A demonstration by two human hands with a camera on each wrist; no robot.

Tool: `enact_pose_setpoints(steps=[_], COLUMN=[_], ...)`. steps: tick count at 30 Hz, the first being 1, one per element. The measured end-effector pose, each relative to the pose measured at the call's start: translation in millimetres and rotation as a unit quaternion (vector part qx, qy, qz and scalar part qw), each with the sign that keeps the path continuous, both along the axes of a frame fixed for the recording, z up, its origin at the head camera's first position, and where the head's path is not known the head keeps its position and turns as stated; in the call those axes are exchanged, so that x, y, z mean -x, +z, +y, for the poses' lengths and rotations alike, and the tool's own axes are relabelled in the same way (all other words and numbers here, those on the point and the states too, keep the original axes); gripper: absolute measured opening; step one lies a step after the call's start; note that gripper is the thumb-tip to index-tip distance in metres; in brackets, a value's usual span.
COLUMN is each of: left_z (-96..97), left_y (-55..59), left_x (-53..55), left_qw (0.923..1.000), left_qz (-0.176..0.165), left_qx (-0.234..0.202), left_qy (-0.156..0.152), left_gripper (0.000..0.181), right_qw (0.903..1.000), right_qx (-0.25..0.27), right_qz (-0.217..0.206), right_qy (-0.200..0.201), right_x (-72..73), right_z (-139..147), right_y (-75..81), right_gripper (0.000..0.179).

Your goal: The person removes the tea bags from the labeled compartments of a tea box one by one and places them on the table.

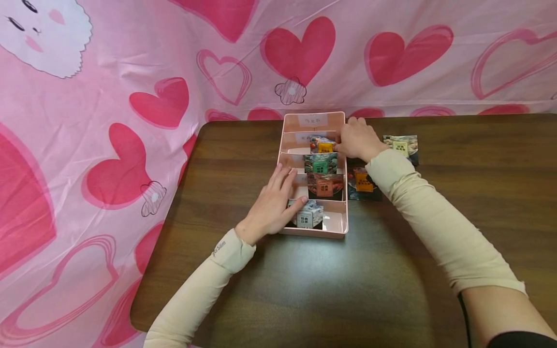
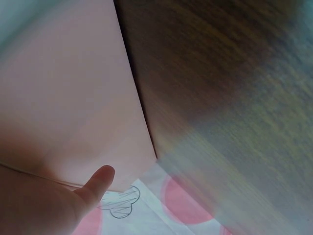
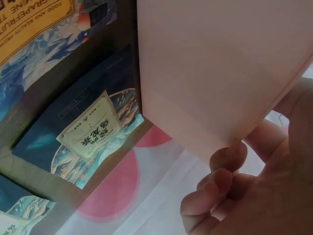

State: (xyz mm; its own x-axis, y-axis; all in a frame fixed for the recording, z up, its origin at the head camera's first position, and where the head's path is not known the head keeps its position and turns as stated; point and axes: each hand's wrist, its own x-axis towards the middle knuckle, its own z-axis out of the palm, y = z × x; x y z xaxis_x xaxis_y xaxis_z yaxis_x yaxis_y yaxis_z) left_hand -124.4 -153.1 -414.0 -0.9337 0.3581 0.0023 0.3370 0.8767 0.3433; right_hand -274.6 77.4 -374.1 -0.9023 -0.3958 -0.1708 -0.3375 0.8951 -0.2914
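From my station I see the right hand (image 1: pixel 359 139) over the right rim of the pink divided box (image 1: pixel 334 222), with some fingers curled outside the wall. Its inner fingertips come to the edge of the orange-labelled tea sachet (image 1: pixel 325 147), in the second compartment from the far end; whether they really pinch it, I cannot tell. The left hand (image 1: pixel 274 200) has its fingers extended at the left rim, the thumb over the white-labelled sachet (image 1: pixel 304 220); it grips nothing that I can see.

I judge that the step is to seat the orange-labelled tea sachet. For this I would guide it by its edge, without buckling it, and leave its label readable, as with the green-labelled sachet (image 1: pixel 320 165) and the red-labelled sachet (image 1: pixel 328 187). The left hand should press only lightly, enough that the box does not slide. When withdrawing, I would lift the knuckles first, because the grapefruit tea sachet (image 1: pixel 364 181) and the oolong sachet (image 3: pixel 90 127) lie beside the outer wall and could be dragged.
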Motion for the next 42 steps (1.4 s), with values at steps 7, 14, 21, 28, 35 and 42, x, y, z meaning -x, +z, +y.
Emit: enact_pose_setpoints(steps=[7, 14, 21, 28, 35, 42], left_z=[0.6, 1.0, 0.5, 0.4, 0.0, 0.0], left_y=[1.2, 2.0, 2.5, 1.9, 2.0, 2.8], left_x=[-0.9, -1.4, -0.6, -1.1, -1.3, -0.7], left_qw=[1.0, 1.0, 1.0, 1.0, 0.9999, 0.9998], left_qz=[0.0, -0.001, -0.004, -0.005, -0.011, -0.018], left_qx=[0.002, 0.004, 0.005, 0.002, 0.0, -0.003], left_qy=[0.001, 0.002, 0.002, -0.001, -0.002, 0.003], left_gripper=[0.076, 0.075, 0.076, 0.076, 0.077, 0.077], right_qw=[0.9983, 0.9956, 0.9934, 0.9774, 0.9733, 0.9788], right_qx=[0.036, 0.061, 0.092, 0.208, 0.226, 0.203], right_qz=[0.029, 0.008, -0.001, -0.033, -0.034, -0.029], right_qy=[0.034, 0.071, 0.068, 0.017, -0.019, 0.004], right_x=[-1.3, -1.0, -0.3, 3.6, 2.8, 1.6], right_z=[-1.0, -0.2, 1.9, 3.1, 5.6, 6.7], right_y=[2.5, 5.3, 3.4, -2.8, -2.9, -3.7], right_gripper=[0.018, 0.017, 0.015, 0.031, 0.022, 0.018])
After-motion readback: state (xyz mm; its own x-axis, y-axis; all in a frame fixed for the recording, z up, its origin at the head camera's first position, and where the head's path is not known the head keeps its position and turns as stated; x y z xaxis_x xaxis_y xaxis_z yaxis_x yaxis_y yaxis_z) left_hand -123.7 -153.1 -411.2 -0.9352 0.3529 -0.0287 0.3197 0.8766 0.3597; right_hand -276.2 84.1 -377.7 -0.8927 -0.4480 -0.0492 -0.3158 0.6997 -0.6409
